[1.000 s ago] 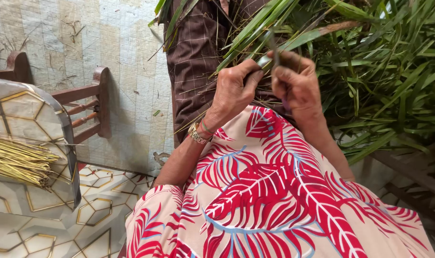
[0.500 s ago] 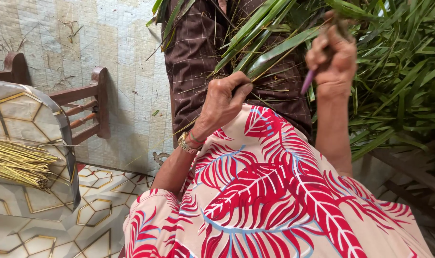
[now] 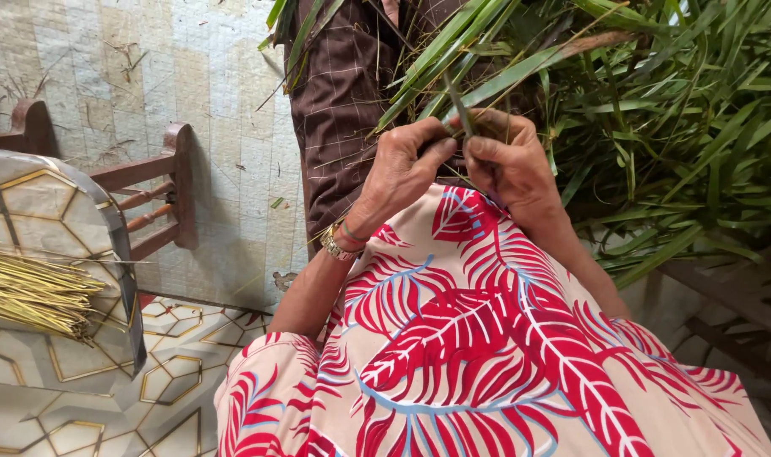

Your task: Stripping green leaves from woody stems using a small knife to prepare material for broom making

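Observation:
My left hand [image 3: 401,169], with a watch [image 3: 335,245] on its wrist, pinches the base of a long green palm leaf [image 3: 508,76] over my lap. My right hand [image 3: 508,165] is closed right beside it, thumb against the same leaf, gripping a small knife whose handle is hidden in the fist. A thin dark strip [image 3: 456,103] rises from between the two hands. Both hands sit above my knee, which a red and cream leaf-print cloth [image 3: 487,338] covers.
A heap of green palm leaves [image 3: 699,127] fills the right side. Brown checked cloth [image 3: 343,93] hangs behind the hands. A bundle of yellow leaf ribs [image 3: 30,292] lies on a patterned seat [image 3: 81,220] at left, beside a wooden chair frame [image 3: 178,182].
My right hand swung up and out to the right with the purple-handled knife, then came back down beside my left hand. The left hand kept its grip on the leaf.

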